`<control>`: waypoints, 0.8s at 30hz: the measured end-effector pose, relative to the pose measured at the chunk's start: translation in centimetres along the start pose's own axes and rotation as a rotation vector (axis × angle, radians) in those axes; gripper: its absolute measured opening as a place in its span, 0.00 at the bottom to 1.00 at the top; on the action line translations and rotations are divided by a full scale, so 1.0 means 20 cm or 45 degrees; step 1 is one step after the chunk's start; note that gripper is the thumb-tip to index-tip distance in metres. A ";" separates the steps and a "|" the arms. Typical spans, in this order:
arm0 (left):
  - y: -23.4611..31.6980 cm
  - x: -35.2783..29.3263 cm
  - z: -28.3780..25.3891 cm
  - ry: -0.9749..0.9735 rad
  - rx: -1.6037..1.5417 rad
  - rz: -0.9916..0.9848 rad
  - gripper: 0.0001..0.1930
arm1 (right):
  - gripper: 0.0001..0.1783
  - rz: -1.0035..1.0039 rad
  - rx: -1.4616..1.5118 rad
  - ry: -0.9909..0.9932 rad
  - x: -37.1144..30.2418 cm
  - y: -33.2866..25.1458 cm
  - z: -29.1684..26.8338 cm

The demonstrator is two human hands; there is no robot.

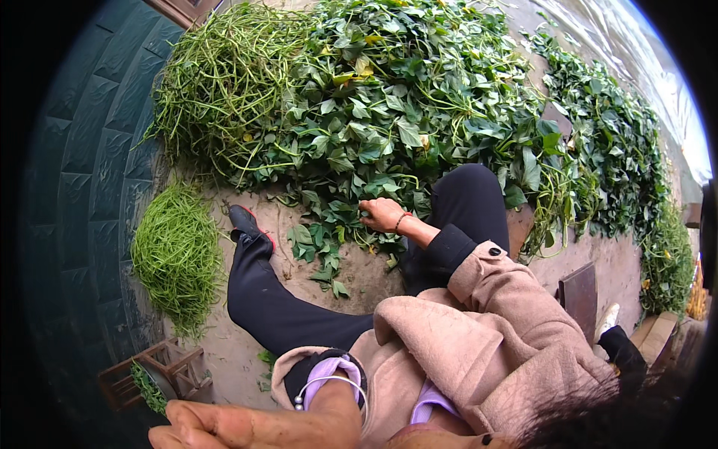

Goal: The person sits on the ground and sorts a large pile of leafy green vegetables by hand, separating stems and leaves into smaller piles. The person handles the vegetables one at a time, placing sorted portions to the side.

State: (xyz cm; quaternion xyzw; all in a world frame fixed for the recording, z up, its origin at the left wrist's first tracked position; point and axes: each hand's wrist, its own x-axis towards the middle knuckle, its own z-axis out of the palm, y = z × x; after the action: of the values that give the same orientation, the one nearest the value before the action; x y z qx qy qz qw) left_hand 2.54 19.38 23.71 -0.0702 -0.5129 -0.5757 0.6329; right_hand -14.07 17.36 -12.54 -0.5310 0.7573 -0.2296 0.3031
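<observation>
My right hand (382, 215) is over the near edge of a big heap of leafy green vines (404, 112), which look like sweet potato vines. Its fingers are curled together, and what they hold, if anything, is hidden among the leaves. Close to the camera at the lower left, my left hand (247, 428) is raised with bent knuckles. The lower edge cuts off its fingertips, so its grip does not show. A few loose leafy sprigs (327, 254) lie on the floor between my legs, just below the heap.
Bare stripped stems (224, 82) form the heap's left part. A smaller pile of thin green stems (177, 254) lies by the dark green wall (82, 202). Near it is a small wooden stool (161, 370). More leafy vines (606, 142) and a brown board (579, 299) are at right.
</observation>
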 end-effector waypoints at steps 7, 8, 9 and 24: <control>-0.03 -0.01 0.06 -0.105 0.032 0.055 0.13 | 0.19 0.043 -0.013 -0.030 -0.01 -0.01 0.00; -0.04 -0.02 0.06 -0.103 0.044 0.074 0.13 | 0.19 0.043 -0.023 -0.040 0.00 -0.02 -0.02; -0.03 -0.02 0.06 -0.112 0.059 0.085 0.13 | 0.19 0.043 -0.030 -0.060 0.00 -0.02 -0.01; -0.31 -0.10 -0.51 0.568 1.048 -0.129 0.11 | 0.16 0.197 -0.070 0.507 0.20 0.38 -0.68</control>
State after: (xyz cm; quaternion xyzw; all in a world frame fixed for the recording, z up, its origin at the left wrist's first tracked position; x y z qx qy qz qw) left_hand 3.75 11.83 14.40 0.3372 -0.5528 -0.3558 0.6739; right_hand -29.65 16.40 -8.85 -0.4235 0.8467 -0.2852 0.1496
